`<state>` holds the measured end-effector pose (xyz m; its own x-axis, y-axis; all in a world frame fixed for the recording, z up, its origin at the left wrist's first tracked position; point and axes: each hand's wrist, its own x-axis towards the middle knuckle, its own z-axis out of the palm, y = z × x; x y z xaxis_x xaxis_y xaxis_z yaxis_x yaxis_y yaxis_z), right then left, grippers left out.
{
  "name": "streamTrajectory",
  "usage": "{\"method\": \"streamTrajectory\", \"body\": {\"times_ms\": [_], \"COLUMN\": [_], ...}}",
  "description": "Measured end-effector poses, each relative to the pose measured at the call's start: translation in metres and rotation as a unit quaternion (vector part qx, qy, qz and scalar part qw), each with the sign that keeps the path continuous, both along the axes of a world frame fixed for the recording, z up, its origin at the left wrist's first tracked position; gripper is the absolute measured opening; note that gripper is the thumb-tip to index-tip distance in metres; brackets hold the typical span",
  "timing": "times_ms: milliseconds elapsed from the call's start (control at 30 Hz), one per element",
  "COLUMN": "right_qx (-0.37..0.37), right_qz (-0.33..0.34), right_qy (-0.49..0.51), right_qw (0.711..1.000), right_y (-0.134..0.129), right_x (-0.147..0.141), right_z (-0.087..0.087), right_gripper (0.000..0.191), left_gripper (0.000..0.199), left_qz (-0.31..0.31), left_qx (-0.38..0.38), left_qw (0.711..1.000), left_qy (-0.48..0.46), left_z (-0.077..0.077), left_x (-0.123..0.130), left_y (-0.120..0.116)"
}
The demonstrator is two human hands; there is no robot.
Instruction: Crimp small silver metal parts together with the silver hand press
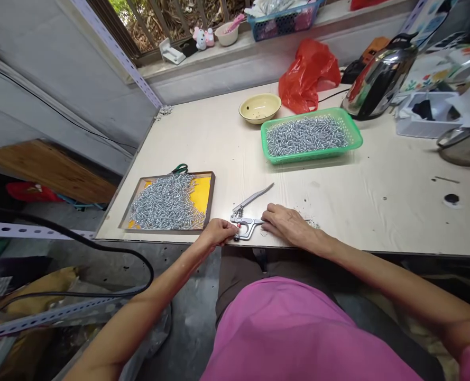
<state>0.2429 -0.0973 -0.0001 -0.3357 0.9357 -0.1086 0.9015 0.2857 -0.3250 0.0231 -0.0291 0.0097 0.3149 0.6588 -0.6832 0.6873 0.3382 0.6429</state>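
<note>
A pair of metal snap-fastener pliers (249, 223) lies near the table's front edge, its upper handle swung up and a spring showing between the handles. My left hand (220, 232) is closed in a pinch at the jaws, beside a small red part; what the fingertips hold is too small to make out. Over the end of the lower handle rests my right hand (288, 223), its fingers closed round it. To the left of the pliers, a shallow tray (212, 198) with a yellow bottom holds a heap of small silvery metal springs (163, 203).
A green basket (312, 159) full of similar metal pieces stands farther back, with a cream bowl (260, 108) and red plastic bag (308, 74) behind. Green-handled scissors (181, 168) lie behind the tray. A steel kettle (381, 79) and white box (427, 114) are at the right.
</note>
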Motion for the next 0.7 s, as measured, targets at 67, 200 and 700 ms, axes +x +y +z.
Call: {"method": "streamTrajectory", "body": {"times_ms": [67,200,700], "right_qx": [0.040,0.066,0.046], "right_qz": [0.004,0.008,0.039], "right_qy": [0.010,-0.020,-0.056], "right_qw": [0.999,0.998,0.997], "right_y": [0.004,0.022,0.028], "right_x": [0.006,0.017,0.010], "right_z": [0.002,-0.003,0.002], "right_gripper": [0.034,0.087,0.045], "left_gripper": [0.032,0.032,0.021], "left_qz": [-0.014,-0.014,-0.125], "left_qx": [-0.004,0.005,0.348], "left_qw": [1.000,1.000,0.920], "left_qy": [-0.003,0.014,0.128], "left_z": [0.001,-0.001,0.001], "left_x": [-0.001,-0.002,0.002], "left_y": [0.000,-0.004,-0.032]}}
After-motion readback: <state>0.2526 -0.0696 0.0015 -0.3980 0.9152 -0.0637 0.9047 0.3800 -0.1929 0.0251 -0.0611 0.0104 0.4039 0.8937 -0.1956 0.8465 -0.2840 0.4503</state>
